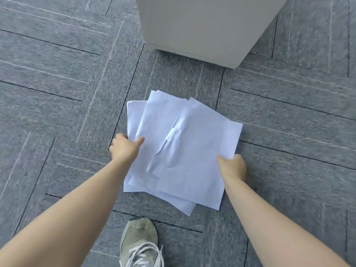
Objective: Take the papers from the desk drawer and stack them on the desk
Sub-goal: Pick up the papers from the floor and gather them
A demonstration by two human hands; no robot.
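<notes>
The papers [185,151] are a loose, fanned bundle of white sheets held in the air above the grey carpet floor [57,93]. The sheets are not squared up: their corners splay apart at the far end and again at the near end. The bundle's long axis runs from the person outward, tilted a little so the far end leans left and the near end leans right. The top sheet is creased, with a raised wrinkle running down its middle along the same line.

The left hand [125,149] grips the left edge of the papers, thumb lying on top of the sheets and the fingers curled under them, out of sight. The right hand [233,166] pinches the right edge the same way, thumb tip on the top sheet and the remaining fingers folded beneath. Both hands are closed on the bundle, one on each side, with both bare forearms reaching out to it.

Beyond the far end of the papers stands a pale grey cabinet [202,29], its lower corner resting on the carpet floor. Below the near end of the papers is a greenish sneaker [139,245] with white laces.
</notes>
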